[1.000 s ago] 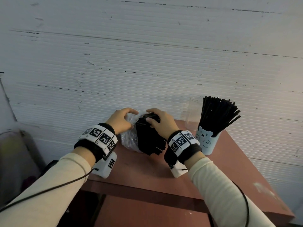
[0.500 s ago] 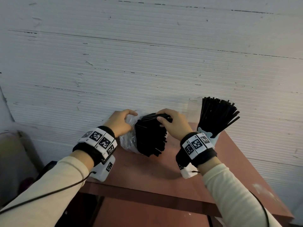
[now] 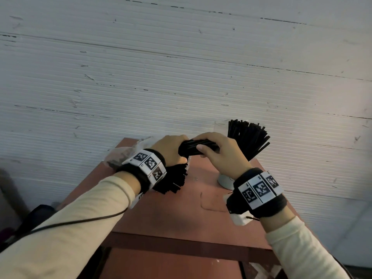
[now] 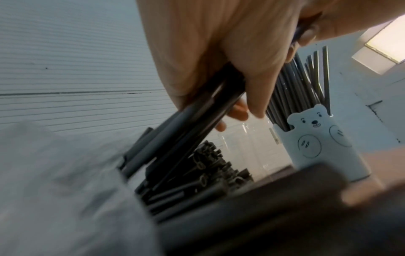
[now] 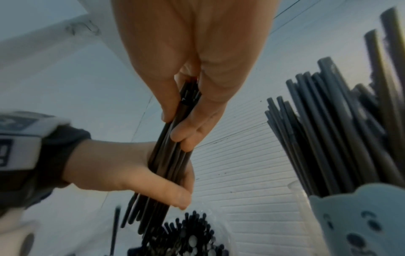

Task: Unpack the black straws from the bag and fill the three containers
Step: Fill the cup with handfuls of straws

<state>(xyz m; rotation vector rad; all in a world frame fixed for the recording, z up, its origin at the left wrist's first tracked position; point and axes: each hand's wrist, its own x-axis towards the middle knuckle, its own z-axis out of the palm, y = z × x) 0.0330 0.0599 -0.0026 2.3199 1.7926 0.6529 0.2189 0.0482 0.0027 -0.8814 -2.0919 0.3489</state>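
A bundle of black straws [image 3: 193, 147] is held level above the brown table [image 3: 181, 214]. My left hand [image 3: 177, 146] grips its left end and my right hand [image 3: 203, 141] pinches its right end. In the right wrist view the bundle [image 5: 173, 155] runs from my right fingers down through my left hand [image 5: 131, 169]. Under my left wrist lies the clear plastic bag [image 3: 124, 156] with more black straws [image 3: 175, 182] sticking out. A pale blue bear cup [image 4: 317, 147] at the right is packed with straws [image 3: 247, 137]. A clear container [image 4: 247, 147] stands behind it.
A white ribbed wall [image 3: 181, 77] rises right behind the table. The table's front edge [image 3: 181, 242] is near my forearms. Dark things lie low on the floor at the left [image 3: 38, 216].
The right hand has drawn a bundle of straws up and to the right, out of the bag. The left hand has left the bag and taken hold of the bundle's other end.
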